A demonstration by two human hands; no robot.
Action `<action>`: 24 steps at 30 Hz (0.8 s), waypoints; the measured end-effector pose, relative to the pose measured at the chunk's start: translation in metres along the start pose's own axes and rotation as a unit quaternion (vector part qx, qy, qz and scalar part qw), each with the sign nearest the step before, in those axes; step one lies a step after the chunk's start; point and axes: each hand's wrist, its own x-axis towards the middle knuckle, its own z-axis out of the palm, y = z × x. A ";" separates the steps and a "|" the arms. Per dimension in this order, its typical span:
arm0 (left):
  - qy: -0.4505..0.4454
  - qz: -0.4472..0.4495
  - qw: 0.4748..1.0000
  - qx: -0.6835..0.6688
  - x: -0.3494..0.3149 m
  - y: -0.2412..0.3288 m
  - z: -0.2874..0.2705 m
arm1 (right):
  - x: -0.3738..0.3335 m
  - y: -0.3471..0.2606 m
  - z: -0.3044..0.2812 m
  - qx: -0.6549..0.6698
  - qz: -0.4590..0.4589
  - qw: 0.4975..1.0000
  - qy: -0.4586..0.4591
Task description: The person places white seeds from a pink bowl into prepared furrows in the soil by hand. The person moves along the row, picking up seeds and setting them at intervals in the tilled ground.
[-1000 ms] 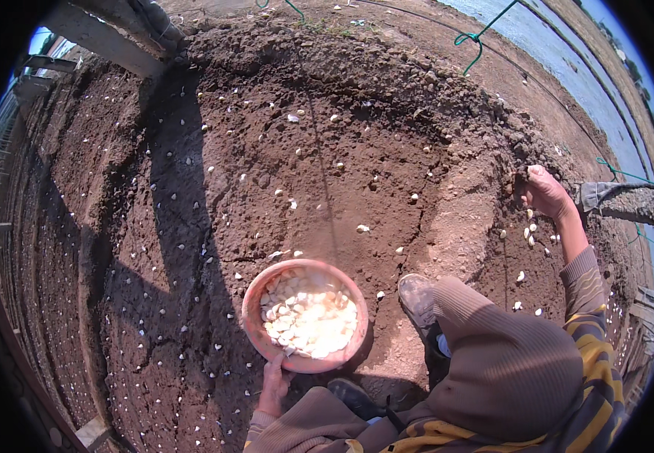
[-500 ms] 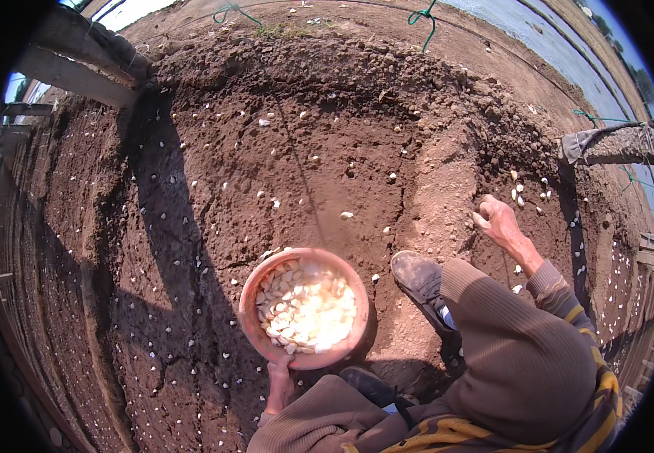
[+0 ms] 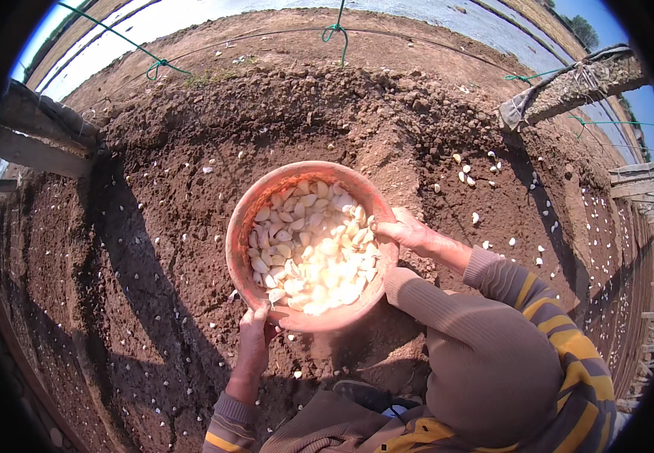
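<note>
Between my two hands is a round reddish clay-coloured bowl (image 3: pixel 238 249), well filled with pale garlic cloves (image 3: pixel 308 226). My left hand (image 3: pixel 254 332) grips its near left rim, thumb over the edge. On the right side my right hand (image 3: pixel 406 230) is closed on the rim, its fingertips reaching inside beside the cloves. Sunlight washes out the middle of the heap. The fingers under the bowl are hidden. Single cloves (image 3: pixel 467 178) dot the brown soil (image 3: pixel 183 219) to the right and left of the bowl.
My bent knee (image 3: pixel 485 355) is close to the bowl's right side, with a dark shoe (image 3: pixel 365 394) below. Concrete posts stand at far left (image 3: pixel 47 136) and far right (image 3: pixel 584 87). Green cord (image 3: pixel 334 32) and a wire run across the far edge.
The bowl has come up and forward from beside my left leg. My right hand has left the soil at the right and taken hold of the bowl's rim. The view has shifted right.
</note>
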 end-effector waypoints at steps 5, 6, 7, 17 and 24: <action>-0.104 -0.019 0.984 0.144 0.012 -0.005 0.028 | -0.085 0.022 -0.083 0.144 0.013 0.965 0.221; -0.120 -0.033 0.979 0.159 0.013 -0.027 0.020 | -0.107 0.046 -0.112 0.164 0.007 0.952 0.257; -0.105 -0.069 0.971 0.202 0.007 -0.044 0.013 | -0.124 0.066 -0.129 0.175 0.016 0.940 0.294; -0.105 -0.081 0.959 0.251 -0.028 -0.189 -0.022 | -0.204 0.208 -0.134 0.141 0.219 0.874 0.409; -0.075 -0.080 0.967 0.230 -0.033 -0.180 -0.027 | -0.213 0.230 -0.114 0.112 0.278 0.874 0.383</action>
